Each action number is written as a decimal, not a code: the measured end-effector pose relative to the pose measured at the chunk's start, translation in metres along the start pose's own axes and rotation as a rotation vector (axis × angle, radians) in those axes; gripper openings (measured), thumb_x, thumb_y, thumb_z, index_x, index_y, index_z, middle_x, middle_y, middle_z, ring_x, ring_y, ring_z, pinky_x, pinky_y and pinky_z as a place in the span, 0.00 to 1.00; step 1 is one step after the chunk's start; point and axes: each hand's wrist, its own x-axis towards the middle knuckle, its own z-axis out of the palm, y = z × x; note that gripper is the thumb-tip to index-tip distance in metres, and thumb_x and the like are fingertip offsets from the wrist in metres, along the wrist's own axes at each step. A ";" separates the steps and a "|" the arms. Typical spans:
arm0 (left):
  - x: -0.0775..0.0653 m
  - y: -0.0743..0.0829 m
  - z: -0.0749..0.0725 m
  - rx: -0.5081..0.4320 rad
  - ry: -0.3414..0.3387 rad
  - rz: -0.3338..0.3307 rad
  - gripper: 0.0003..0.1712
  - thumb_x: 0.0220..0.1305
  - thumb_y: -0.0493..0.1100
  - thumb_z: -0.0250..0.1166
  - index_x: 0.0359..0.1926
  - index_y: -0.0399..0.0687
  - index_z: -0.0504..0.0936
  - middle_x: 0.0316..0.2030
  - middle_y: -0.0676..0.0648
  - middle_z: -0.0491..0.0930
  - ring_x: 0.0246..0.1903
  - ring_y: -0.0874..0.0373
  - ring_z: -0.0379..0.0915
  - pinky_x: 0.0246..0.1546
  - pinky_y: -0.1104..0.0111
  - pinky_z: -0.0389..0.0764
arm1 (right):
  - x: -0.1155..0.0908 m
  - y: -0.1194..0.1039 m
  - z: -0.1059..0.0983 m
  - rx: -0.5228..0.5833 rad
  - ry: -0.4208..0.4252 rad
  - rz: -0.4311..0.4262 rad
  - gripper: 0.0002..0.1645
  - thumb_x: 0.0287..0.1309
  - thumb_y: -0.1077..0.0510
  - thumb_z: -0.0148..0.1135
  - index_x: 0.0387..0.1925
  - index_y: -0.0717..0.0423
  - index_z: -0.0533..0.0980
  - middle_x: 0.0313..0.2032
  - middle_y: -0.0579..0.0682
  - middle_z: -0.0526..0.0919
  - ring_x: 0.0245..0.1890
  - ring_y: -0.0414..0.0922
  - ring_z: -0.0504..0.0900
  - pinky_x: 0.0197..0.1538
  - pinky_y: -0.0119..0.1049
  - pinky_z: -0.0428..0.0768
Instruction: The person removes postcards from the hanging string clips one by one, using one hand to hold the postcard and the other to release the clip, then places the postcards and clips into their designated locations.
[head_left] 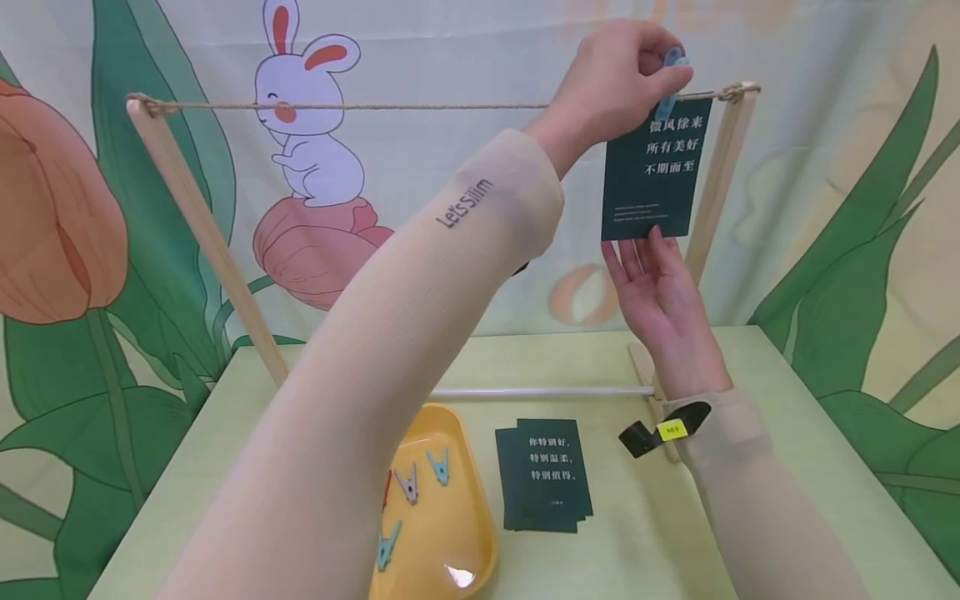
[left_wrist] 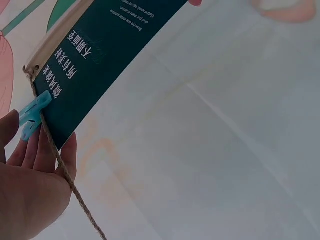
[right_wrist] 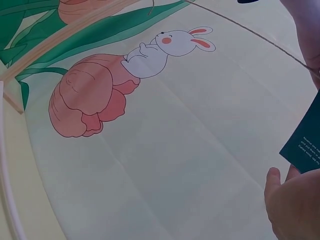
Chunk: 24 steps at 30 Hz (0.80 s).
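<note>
Up at the rope [head_left: 450, 107], my left hand [head_left: 618, 79] pinches a light blue clothespin [head_left: 667, 87] between thumb and fingers. The clothespin's jaws sit over the rope and the top edge of a dark green card [head_left: 652, 187] with white writing. This card hangs upright beside the right post. Below, my right hand [head_left: 660, 304] is palm up at the card's bottom edge, one digit in front and the other fingertips hidden behind it. In the left wrist view the clothespin [left_wrist: 36, 112] straddles the rope, with the left hand [left_wrist: 37, 185] around its handles.
Wooden posts [head_left: 206, 225] hold the rope, joined low down by a white bar [head_left: 540, 392]. A yellow tray [head_left: 480, 546] with several clothespins [head_left: 440, 467] lies partly behind my left sleeve. Right of it rests a small stack of green cards [head_left: 547, 475]. A printed curtain [head_left: 480, 292] hangs behind.
</note>
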 end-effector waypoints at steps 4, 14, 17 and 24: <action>-0.002 0.001 -0.001 -0.014 0.008 -0.011 0.16 0.66 0.52 0.59 0.54 0.58 0.74 0.40 0.60 0.75 0.38 0.70 0.69 0.38 0.83 0.65 | -0.002 0.002 -0.002 -0.012 -0.001 -0.006 0.25 0.59 0.66 0.59 0.57 0.46 0.71 0.58 0.49 0.71 0.56 0.46 0.71 0.57 0.47 0.67; -0.012 0.002 -0.007 -0.074 0.047 -0.044 0.16 0.66 0.52 0.59 0.54 0.62 0.76 0.43 0.61 0.75 0.41 0.70 0.68 0.40 0.84 0.63 | -0.004 0.009 -0.002 0.003 -0.015 -0.005 0.25 0.60 0.66 0.58 0.58 0.46 0.71 0.58 0.48 0.70 0.56 0.46 0.71 0.57 0.47 0.67; -0.014 0.002 -0.009 -0.102 0.061 -0.039 0.16 0.66 0.51 0.59 0.54 0.62 0.76 0.44 0.62 0.75 0.42 0.70 0.67 0.41 0.84 0.63 | -0.005 0.010 -0.003 0.004 -0.031 -0.005 0.25 0.60 0.66 0.58 0.58 0.46 0.71 0.59 0.48 0.70 0.57 0.46 0.71 0.58 0.46 0.66; -0.015 -0.001 -0.012 -0.163 0.088 -0.009 0.16 0.66 0.51 0.59 0.53 0.61 0.77 0.44 0.62 0.76 0.43 0.71 0.67 0.42 0.84 0.63 | -0.006 0.011 -0.004 0.008 -0.038 0.000 0.25 0.60 0.66 0.58 0.58 0.46 0.71 0.59 0.48 0.69 0.57 0.46 0.70 0.58 0.47 0.66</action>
